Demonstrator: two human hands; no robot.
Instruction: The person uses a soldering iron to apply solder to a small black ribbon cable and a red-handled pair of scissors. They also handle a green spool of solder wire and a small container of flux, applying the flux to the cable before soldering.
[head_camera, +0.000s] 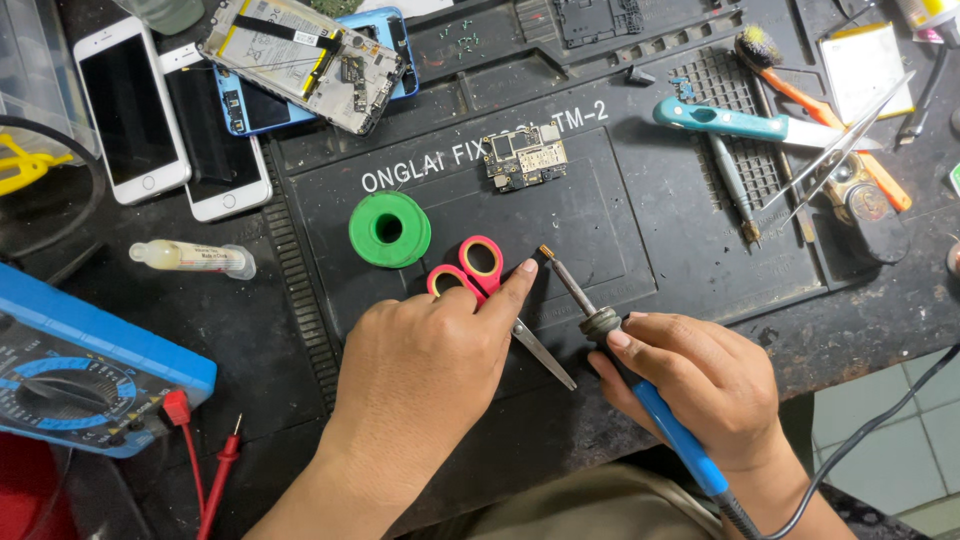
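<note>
A dark, scuffed table (880, 300) fills nearly the whole view, most of it covered by a black ribbed work mat (600, 215) with moulded trays along 12 o'clock. At 4 o'clock, pale green floor tiles (900, 440) show past the table edge. Light is even and soft.

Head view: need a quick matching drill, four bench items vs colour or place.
Items:
1. soldering iron
2. scissors
3. solder spool
4. circuit board

Matches:
A. green, lying flat on the mat left of the scissors
B. bare, at the middle of the mat, above the hands
C. blue handle, held in the right hand
D. pink-red handles, under the left hand

Pairs: 1-C, 2-D, 3-A, 4-B
</note>
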